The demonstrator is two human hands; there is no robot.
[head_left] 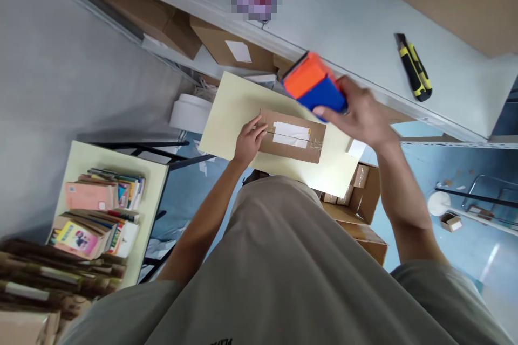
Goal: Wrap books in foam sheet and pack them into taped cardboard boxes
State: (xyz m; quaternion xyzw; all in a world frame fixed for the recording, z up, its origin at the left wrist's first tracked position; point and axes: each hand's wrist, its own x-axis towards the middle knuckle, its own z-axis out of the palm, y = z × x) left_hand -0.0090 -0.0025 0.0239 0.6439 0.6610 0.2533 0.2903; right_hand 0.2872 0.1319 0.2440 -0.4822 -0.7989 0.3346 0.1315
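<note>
the left hand [250,142] was laid flat, fingers spread, on the left end of a small cardboard parcel [292,143], pinning it down. the parcel was seen on the pale yellow counter [230,113], between the two hands, with a white label [291,134] on its top and clear tape across it. the right hand [361,114] was closed around a blue and orange tape dispenser [313,84], held just above the parcel's right end; contact with the parcel could not be told because of blur. a yellow and black utility knife [413,67] was left on the grey shelf [356,27] beyond the right hand, well apart. stacked books [97,210] were seen on a second counter [154,183] far to the left of the left hand.
</note>
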